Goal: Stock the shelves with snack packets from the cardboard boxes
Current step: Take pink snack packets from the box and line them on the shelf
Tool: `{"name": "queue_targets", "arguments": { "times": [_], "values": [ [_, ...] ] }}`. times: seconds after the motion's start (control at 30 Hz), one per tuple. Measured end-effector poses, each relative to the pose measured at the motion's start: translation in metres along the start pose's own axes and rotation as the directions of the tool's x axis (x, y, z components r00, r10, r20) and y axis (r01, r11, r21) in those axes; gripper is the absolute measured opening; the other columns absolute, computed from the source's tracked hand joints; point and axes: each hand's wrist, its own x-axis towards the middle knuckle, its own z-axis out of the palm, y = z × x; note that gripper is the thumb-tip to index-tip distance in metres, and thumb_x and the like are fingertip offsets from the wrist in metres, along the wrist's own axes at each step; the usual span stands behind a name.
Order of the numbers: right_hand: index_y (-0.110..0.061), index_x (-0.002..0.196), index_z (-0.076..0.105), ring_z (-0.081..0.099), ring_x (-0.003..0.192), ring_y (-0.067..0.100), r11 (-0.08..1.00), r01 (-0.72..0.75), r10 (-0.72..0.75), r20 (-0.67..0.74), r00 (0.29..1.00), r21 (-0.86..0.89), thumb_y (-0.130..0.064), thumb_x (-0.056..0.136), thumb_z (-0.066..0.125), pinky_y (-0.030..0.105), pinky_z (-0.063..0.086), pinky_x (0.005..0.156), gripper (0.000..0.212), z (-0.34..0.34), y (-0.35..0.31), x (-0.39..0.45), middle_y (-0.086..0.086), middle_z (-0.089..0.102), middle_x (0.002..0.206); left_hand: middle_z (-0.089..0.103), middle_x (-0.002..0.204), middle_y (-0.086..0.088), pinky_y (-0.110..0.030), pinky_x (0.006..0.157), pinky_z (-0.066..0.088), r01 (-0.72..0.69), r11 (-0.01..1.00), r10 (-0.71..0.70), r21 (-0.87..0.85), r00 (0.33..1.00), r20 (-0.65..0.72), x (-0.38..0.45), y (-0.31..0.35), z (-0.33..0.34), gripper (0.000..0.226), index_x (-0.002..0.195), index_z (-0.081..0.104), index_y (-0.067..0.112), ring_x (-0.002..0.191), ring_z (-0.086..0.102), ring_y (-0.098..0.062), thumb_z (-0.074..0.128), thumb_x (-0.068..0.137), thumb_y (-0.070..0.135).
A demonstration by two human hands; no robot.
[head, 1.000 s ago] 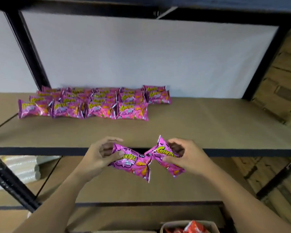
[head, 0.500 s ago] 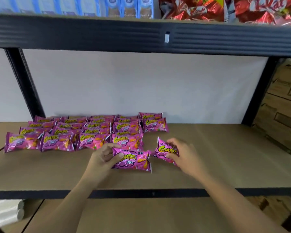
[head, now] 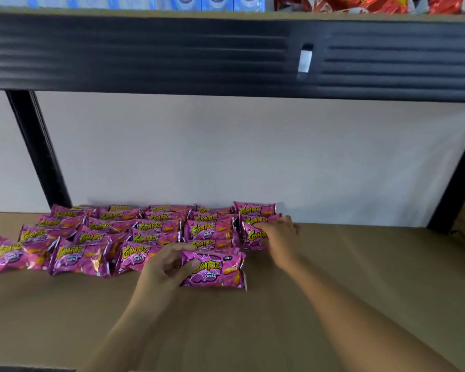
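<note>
Several pink Corntoz snack packets (head: 156,228) lie in rows on the brown shelf board (head: 360,277), against the white back panel. My left hand (head: 167,267) grips the left end of one pink packet (head: 215,269) that rests on the board in front of the rows. My right hand (head: 279,237) reaches further back and holds another pink packet (head: 254,236) at the right end of the rows, just in front of two packets by the back panel. Its fingers cover the packet's right side.
A black shelf beam (head: 226,55) with a white clip (head: 305,60) spans the top; blue cartons (head: 207,2) and red packets (head: 360,4) sit above it. Black uprights (head: 38,149) stand at left and right. Bare board stretches to the right of the packets.
Both hands moved up from below the shelf edge and onto the board, carrying one packet each. The right hand went further back to the right end of the rows.
</note>
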Motion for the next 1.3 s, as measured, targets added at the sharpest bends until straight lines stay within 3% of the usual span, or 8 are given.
{"name": "queue_targets", "arguments": {
  "times": [0.23,0.37,0.53,0.67,0.8,0.97,1.13,1.3],
  "values": [
    [-0.009,0.127,0.059,0.048,0.08,0.003,0.939,-0.09,0.099,-0.008,0.995,0.333,-0.025,0.088,0.068,0.03,0.052,0.082,0.043,0.014,-0.002,0.027,-0.015,0.045,0.089,0.07,0.092,-0.01,-0.024,0.071,0.055,0.06,0.998,-0.059,0.02,0.997,-0.051,0.005,-0.003,0.0,0.034,0.102,0.076,0.024,0.08,0.066,-0.02,0.086,0.069,0.022],
    [-0.027,0.139,0.054,0.036,0.116,0.017,0.985,-0.07,0.058,0.079,0.995,0.155,-0.022,0.095,0.061,0.037,0.028,0.105,0.045,0.012,-0.002,0.027,-0.007,0.061,0.113,0.07,0.085,-0.004,-0.035,0.071,0.055,0.092,0.996,-0.093,-0.021,0.995,-0.048,0.006,-0.003,0.005,0.037,0.098,0.076,0.027,0.075,0.064,-0.018,0.087,0.064,0.023],
    [-0.027,0.145,0.046,0.027,0.136,0.023,0.999,0.016,-0.018,0.049,0.999,0.045,-0.038,0.094,0.061,0.038,0.028,0.107,0.055,0.014,0.014,0.028,-0.003,0.047,0.143,0.064,0.067,0.014,-0.023,0.056,0.047,0.06,0.998,-0.059,0.031,0.998,-0.032,0.005,0.005,0.014,0.036,0.098,0.075,0.025,0.066,0.059,-0.005,0.088,0.064,0.024],
    [-0.014,0.127,0.065,0.049,0.119,0.031,0.988,0.1,-0.079,-0.176,0.981,0.116,-0.028,0.087,0.072,0.044,0.047,0.096,0.043,0.009,0.031,0.003,0.006,0.065,0.122,0.071,0.097,0.008,-0.023,0.069,0.053,-0.009,0.993,0.013,0.115,0.999,-0.034,0.008,0.012,0.028,0.035,0.095,0.075,0.033,0.086,0.068,-0.005,0.089,0.063,0.032],
    [-0.021,0.121,0.067,0.057,0.106,0.004,0.944,0.124,-0.054,-0.228,0.972,0.306,-0.015,0.094,0.063,0.017,0.044,0.089,0.028,-0.003,0.054,-0.03,-0.005,0.066,0.11,0.069,0.101,0.012,-0.017,0.072,0.053,-0.077,0.98,0.08,0.183,0.997,-0.009,0.012,0.023,0.055,0.033,0.095,0.074,0.033,0.088,0.067,-0.003,0.09,0.067,0.03],
    [-0.018,0.118,0.067,0.06,0.103,0.027,0.954,0.068,-0.002,-0.219,0.976,0.291,-0.017,0.099,0.055,0.037,0.05,0.082,0.023,-0.011,0.078,-0.068,0.007,0.066,0.106,0.069,0.091,0.007,-0.027,0.072,0.056,-0.166,0.937,0.175,0.306,0.984,-0.004,0.032,0.026,0.095,0.032,0.094,0.076,0.027,0.076,0.066,-0.008,0.091,0.065,0.029],
    [-0.028,0.125,0.06,0.056,0.109,0.017,0.953,0.069,-0.042,-0.095,0.995,0.297,-0.037,0.1,0.046,0.034,0.048,0.089,0.03,-0.006,0.084,-0.092,-0.003,0.063,0.114,0.071,0.089,0.007,-0.035,0.08,0.057,-0.226,0.875,0.234,0.428,0.972,0.037,0.058,0.015,0.117,0.035,0.098,0.076,0.021,0.078,0.067,-0.008,0.088,0.067,0.032],
    [-0.027,0.137,0.051,0.055,0.118,0.017,0.965,0.038,-0.04,0.003,0.999,0.258,-0.059,0.09,0.047,0.034,0.047,0.098,0.057,0.005,0.082,-0.106,-0.003,0.058,0.128,0.071,0.095,0.013,-0.029,0.099,0.023,-0.188,0.622,0.265,0.76,0.964,0.022,0.075,-0.003,0.122,0.036,0.099,0.073,0.032,0.104,0.056,-0.014,0.075,0.072,0.057]
  ]
}}
